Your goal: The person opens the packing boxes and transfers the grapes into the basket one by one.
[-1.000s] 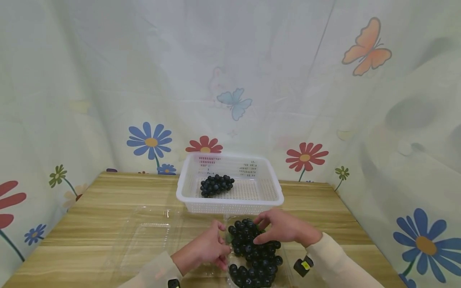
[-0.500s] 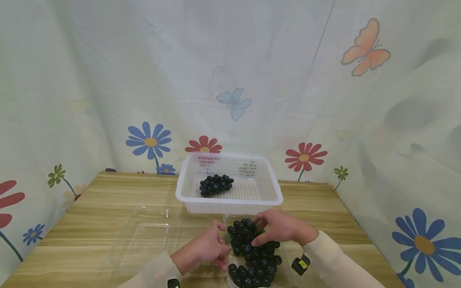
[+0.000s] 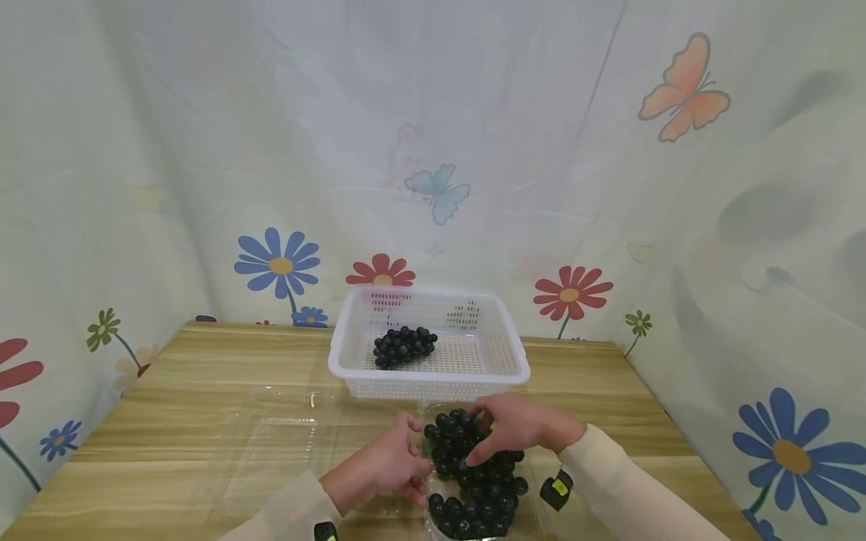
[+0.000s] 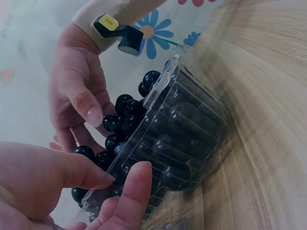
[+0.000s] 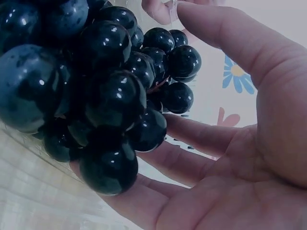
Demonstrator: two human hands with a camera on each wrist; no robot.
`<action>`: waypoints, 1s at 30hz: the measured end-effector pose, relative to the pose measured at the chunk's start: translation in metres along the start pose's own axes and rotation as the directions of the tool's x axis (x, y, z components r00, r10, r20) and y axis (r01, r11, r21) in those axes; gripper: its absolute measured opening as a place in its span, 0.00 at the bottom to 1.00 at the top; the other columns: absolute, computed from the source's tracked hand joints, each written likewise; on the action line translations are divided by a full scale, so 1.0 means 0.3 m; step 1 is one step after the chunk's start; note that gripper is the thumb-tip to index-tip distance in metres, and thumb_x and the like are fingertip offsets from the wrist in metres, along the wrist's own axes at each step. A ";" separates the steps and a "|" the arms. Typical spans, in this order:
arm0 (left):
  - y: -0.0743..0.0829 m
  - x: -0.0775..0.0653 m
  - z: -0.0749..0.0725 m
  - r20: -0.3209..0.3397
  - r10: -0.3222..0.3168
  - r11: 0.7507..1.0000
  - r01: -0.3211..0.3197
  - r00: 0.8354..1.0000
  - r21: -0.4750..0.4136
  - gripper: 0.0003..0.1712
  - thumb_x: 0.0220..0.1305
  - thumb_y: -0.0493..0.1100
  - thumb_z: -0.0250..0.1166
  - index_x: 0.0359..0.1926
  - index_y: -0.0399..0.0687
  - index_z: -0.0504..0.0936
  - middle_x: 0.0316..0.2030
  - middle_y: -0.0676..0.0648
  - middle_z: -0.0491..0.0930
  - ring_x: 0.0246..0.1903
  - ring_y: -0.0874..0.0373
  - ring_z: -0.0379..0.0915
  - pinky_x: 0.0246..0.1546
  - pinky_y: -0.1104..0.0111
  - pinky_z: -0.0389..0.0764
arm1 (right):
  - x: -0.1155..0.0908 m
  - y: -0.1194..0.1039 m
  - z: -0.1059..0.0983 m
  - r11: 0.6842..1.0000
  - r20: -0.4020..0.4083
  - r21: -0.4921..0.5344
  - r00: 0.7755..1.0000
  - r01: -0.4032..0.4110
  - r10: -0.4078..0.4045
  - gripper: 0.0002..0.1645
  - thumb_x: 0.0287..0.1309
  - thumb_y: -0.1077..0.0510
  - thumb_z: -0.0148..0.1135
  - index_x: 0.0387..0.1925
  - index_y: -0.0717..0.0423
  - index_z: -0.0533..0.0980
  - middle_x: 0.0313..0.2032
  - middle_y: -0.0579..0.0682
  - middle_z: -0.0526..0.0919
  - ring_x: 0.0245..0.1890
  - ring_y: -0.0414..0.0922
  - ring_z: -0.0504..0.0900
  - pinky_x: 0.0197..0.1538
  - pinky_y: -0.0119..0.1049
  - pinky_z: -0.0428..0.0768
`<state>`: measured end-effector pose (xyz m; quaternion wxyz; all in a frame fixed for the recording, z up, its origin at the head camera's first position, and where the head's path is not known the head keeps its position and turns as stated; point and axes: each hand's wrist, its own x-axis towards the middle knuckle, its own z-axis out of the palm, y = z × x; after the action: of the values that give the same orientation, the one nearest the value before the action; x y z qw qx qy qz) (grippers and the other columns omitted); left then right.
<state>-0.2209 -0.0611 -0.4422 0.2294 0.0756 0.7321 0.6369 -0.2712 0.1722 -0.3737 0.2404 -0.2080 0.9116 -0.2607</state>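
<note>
Dark grapes [image 3: 473, 488] fill a clear plastic container [image 4: 206, 115] near the table's front edge. At its left side, my left hand [image 3: 395, 462] pinches the rim between thumb and fingers; in the left wrist view the thumb [image 4: 96, 172] lies at the rim and a finger [image 4: 136, 191] along the outer wall. Over the fruit's right side my right hand [image 3: 514, 428] rests loosely bent. Its fingers [image 5: 192, 163] touch the grapes [image 5: 115, 100] from beside and behind, while its thumb [image 5: 225, 24] stands apart from them. Some fingertips are hidden behind the grapes.
A white perforated basket [image 3: 433, 387] stands at the table's back, with another bunch of dark grapes [image 3: 404, 347] inside. On the left lies a clear plastic lid [image 3: 271, 443], beside the container. A flowered curtain [image 3: 440, 113] borders the wooden table [image 3: 203, 368].
My right hand has shifted slightly left over the grapes, its thumb now a little lower. The left hand stays at the container's rim.
</note>
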 end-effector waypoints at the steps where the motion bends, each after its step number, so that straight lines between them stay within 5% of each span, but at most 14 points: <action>1: 0.001 -0.001 0.001 0.001 0.002 1.000 -0.002 1.000 -0.004 0.31 0.64 0.24 0.61 0.60 0.38 0.53 0.30 0.39 0.75 0.16 0.54 0.77 0.21 0.63 0.86 | 0.001 0.001 -0.001 1.000 0.003 0.011 1.000 -0.007 0.007 0.42 0.47 0.49 0.81 0.63 0.51 0.74 0.61 0.50 0.79 0.58 0.53 0.81 0.58 0.55 0.83; 20: -0.009 0.002 0.002 -0.005 0.026 1.000 -0.026 1.000 -0.015 0.34 0.60 0.23 0.61 0.60 0.36 0.52 0.30 0.39 0.74 0.15 0.55 0.77 0.21 0.63 0.86 | 0.019 -0.009 -0.013 0.993 0.086 0.101 0.995 -0.054 0.046 0.42 0.44 0.53 0.83 0.60 0.51 0.71 0.61 0.50 0.76 0.60 0.55 0.78 0.60 0.57 0.81; 30: -0.012 -0.002 0.002 -0.001 0.038 0.999 -0.038 0.999 -0.015 0.34 0.60 0.23 0.61 0.61 0.36 0.52 0.29 0.38 0.76 0.15 0.55 0.77 0.21 0.63 0.87 | 0.046 -0.004 -0.001 0.991 0.117 0.049 0.986 -0.128 0.121 0.42 0.42 0.48 0.84 0.56 0.47 0.69 0.48 0.53 0.78 0.49 0.50 0.76 0.55 0.51 0.80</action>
<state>-0.2194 -0.0615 -0.4456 0.2173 0.0876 0.7258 0.6468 -0.2822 0.1645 -0.3773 0.3137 -0.1584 0.8998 -0.2584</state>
